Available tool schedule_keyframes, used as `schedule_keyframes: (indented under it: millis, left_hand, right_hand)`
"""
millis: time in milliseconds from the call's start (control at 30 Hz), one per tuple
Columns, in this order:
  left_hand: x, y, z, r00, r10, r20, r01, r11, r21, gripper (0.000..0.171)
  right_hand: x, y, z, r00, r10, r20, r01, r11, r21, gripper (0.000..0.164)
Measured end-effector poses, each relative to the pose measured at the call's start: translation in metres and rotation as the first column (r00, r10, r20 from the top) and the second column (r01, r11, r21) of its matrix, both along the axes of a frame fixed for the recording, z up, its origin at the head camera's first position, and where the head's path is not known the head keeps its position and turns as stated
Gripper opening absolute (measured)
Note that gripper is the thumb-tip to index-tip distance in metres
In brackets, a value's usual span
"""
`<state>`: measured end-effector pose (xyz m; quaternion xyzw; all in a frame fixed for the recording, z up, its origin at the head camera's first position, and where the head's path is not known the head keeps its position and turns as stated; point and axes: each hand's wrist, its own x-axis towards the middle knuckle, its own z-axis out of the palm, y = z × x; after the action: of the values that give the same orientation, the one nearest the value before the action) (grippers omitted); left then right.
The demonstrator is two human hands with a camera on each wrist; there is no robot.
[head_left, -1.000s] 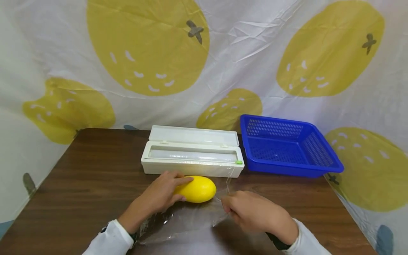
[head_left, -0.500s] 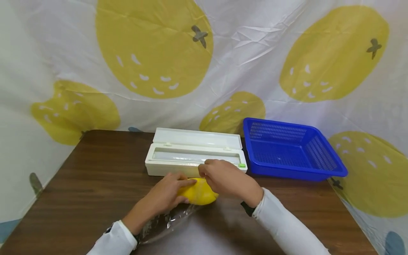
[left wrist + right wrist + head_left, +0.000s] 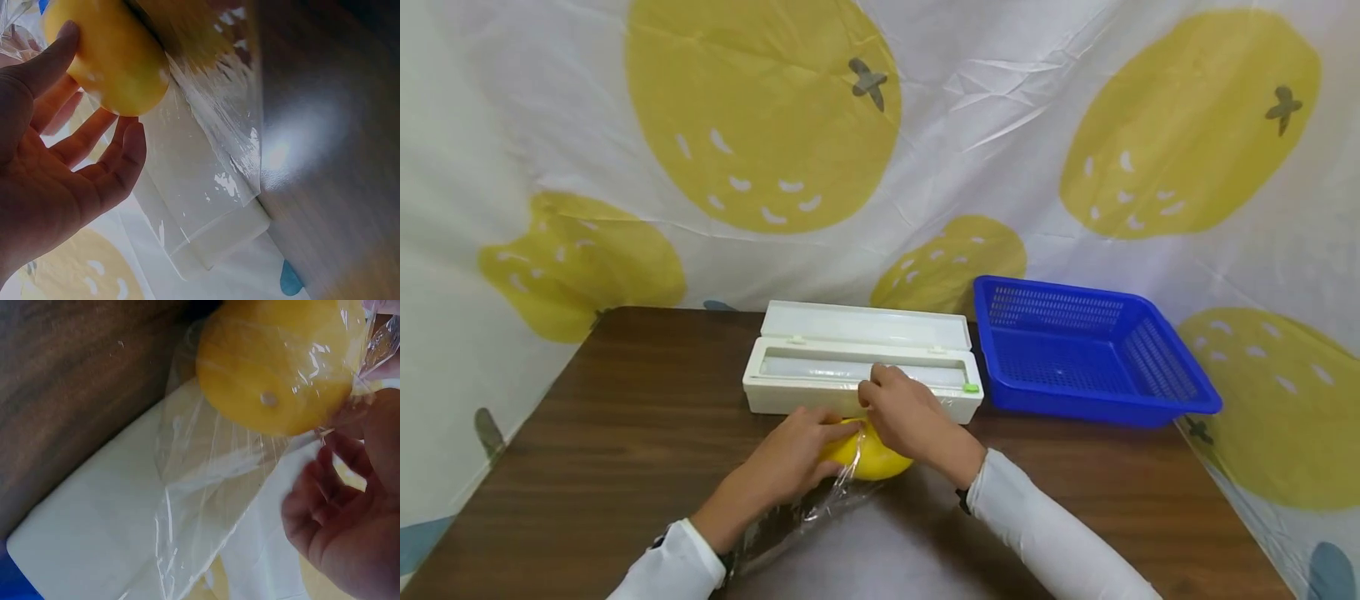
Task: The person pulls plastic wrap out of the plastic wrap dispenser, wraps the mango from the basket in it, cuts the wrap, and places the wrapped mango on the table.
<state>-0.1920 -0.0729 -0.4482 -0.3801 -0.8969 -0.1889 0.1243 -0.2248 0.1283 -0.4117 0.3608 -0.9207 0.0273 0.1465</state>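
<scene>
A smooth yellow oval fruit [image 3: 880, 460] lies on the table, on a sheet of clear cling film [image 3: 219, 134]. My left hand [image 3: 796, 452] holds its left end, thumb on the near side and fingers on the far side. Reaching across its right end, my right hand [image 3: 912, 419] pinches an edge of the film between thumb and fingertips. In the right wrist view the film [image 3: 212, 494] stretches over the fruit [image 3: 269, 369], and the other fingers of that hand curl loosely. More film trails toward the left wrist in the head view.
Just behind the fruit stands a white cling film dispenser [image 3: 801, 402], lid up, with a film roll [image 3: 820, 368] inside and a green slider [image 3: 971, 388] at its right end. A blue plastic basket [image 3: 1097, 404] sits to the right. A fruit-patterned cloth [image 3: 962, 167] hangs behind the table.
My right hand has moved from right of the fruit up and leftward over it, drawing the film across the fruit's top. The left hand keeps its hold.
</scene>
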Motion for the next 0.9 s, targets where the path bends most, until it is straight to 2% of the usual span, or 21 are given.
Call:
schedule_keyframes:
  millis: [200,433,700,800,900]
  left_hand:
    - [-0.002,-0.001,0.000,1.000,0.018,0.010,-0.018,1.000,0.002,0.054]
    - [0.001,0.000,0.001,0.999,0.030,0.034,-0.029,1.000,-0.009,0.056]
    - [0.002,0.000,0.003,0.999,0.037,0.029,-0.036,0.999,-0.017,0.057]
    - [0.002,0.000,0.003,0.999,0.036,0.027,-0.036,0.999,-0.018,0.057]
    - [0.003,0.000,0.004,0.999,0.034,0.033,-0.033,0.999,-0.018,0.056]
  right_hand:
    - [0.003,0.001,-0.005,0.998,-0.062,0.008,0.062,0.993,-0.102,0.006]
    - [0.008,0.003,-0.012,0.998,-0.056,-0.003,0.054,0.972,-0.227,0.006]
    - [0.024,0.004,-0.011,0.997,-0.038,-0.064,0.030,0.993,-0.115,0.021]
    - [0.027,0.005,-0.012,0.996,-0.026,-0.080,0.017,0.994,-0.111,0.021]
    - [0.031,0.008,-0.013,0.998,0.004,-0.060,-0.012,0.992,-0.128,0.019]
